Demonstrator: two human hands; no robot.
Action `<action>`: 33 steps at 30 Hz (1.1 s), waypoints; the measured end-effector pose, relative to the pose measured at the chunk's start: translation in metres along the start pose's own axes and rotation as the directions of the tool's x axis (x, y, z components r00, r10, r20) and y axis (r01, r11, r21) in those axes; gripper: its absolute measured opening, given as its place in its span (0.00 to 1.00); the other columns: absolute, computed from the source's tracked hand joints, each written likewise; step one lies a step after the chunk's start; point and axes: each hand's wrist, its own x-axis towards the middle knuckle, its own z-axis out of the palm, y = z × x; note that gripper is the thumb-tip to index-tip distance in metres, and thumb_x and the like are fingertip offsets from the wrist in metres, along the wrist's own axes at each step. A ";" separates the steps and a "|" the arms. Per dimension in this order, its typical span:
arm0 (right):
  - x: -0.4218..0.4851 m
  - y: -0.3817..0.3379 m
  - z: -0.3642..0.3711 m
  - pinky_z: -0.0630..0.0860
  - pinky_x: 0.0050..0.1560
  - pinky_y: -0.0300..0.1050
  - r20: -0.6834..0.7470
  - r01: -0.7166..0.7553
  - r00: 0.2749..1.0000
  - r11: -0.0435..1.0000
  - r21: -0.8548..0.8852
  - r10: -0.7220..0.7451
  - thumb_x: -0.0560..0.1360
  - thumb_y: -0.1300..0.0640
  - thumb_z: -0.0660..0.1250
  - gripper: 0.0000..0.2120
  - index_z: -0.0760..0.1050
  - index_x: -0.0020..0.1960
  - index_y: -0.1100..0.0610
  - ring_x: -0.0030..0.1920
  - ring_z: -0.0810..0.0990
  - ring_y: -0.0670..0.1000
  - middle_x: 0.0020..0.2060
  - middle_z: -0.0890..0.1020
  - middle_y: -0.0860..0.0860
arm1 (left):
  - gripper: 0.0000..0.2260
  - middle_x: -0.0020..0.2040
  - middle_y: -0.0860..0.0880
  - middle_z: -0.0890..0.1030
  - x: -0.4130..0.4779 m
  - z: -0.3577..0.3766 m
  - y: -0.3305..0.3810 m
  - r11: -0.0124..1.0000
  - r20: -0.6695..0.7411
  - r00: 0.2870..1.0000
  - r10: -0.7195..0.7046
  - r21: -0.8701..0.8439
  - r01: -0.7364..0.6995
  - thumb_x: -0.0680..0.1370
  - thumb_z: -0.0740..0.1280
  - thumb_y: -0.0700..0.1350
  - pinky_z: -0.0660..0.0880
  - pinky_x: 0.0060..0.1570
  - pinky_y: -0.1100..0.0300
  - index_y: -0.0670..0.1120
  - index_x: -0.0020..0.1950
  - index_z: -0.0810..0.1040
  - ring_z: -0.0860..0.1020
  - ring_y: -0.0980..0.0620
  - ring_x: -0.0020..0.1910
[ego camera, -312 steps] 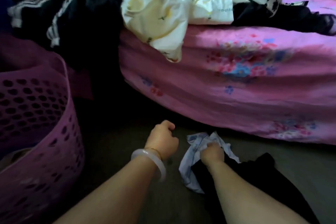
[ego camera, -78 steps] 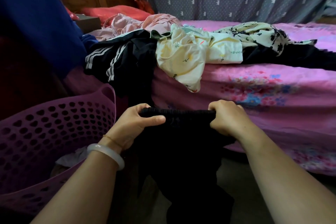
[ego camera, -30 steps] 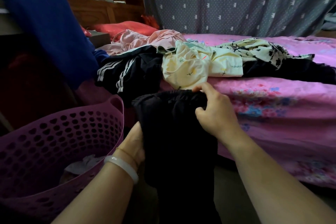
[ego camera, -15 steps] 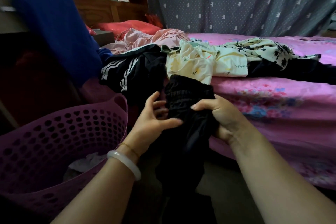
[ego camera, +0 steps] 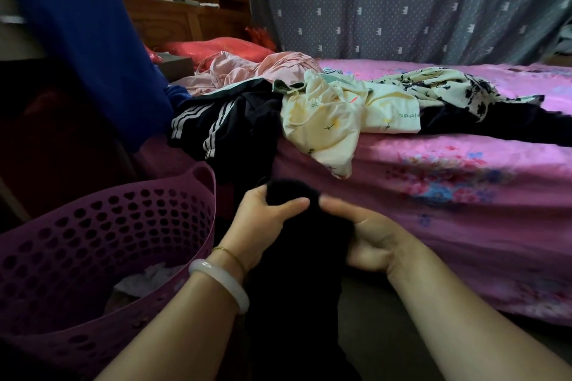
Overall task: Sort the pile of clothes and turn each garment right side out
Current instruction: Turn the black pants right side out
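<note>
Black garment (ego camera: 297, 272) bunched, hanging before bed edge; clothes pile (ego camera: 309, 108) on bed (mixed colours).

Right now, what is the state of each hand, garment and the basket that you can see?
left hand: shut on black garment
right hand: shut on black garment
black garment: bunched, hanging between the hands
purple basket: upright, some cloth inside
yellow garment: crumpled on the bed
striped black garment: draped over bed edge

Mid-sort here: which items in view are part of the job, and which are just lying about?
Job:
black garment, held by left hand and right hand
clothes pile on bed
purple basket

Lying about:
blue cloth
red pillow
curtain
</note>
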 end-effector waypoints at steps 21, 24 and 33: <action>0.010 -0.025 0.007 0.71 0.49 0.38 -0.260 0.167 0.691 0.499 -0.850 -0.675 0.57 0.39 0.79 0.42 0.70 0.65 0.54 0.53 0.76 0.46 0.54 0.76 0.49 | 0.11 0.53 0.32 0.81 -0.003 -0.012 0.001 0.986 0.134 0.977 -0.164 -0.020 0.168 0.74 0.66 0.34 0.76 0.55 0.44 0.36 0.56 0.80 0.80 0.35 0.50; 0.012 -0.010 0.012 0.76 0.50 0.37 -0.084 0.056 0.974 0.576 -0.816 -0.213 0.58 0.41 0.79 0.32 0.79 0.59 0.50 0.50 0.82 0.45 0.52 0.84 0.48 | 0.13 0.48 0.37 0.82 -0.002 -0.008 -0.005 0.989 0.202 0.968 -0.150 0.031 0.146 0.74 0.64 0.30 0.78 0.49 0.52 0.39 0.56 0.80 0.80 0.41 0.46; 0.024 -0.002 -0.007 0.81 0.48 0.59 -0.464 -0.014 0.856 0.889 -0.458 -0.226 0.69 0.66 0.71 0.14 0.79 0.54 0.65 0.43 0.84 0.62 0.44 0.84 0.63 | 0.34 0.63 0.46 0.76 0.010 -0.038 -0.037 0.964 0.219 0.946 -0.240 0.165 0.207 0.69 0.73 0.32 0.76 0.60 0.51 0.49 0.72 0.68 0.79 0.46 0.59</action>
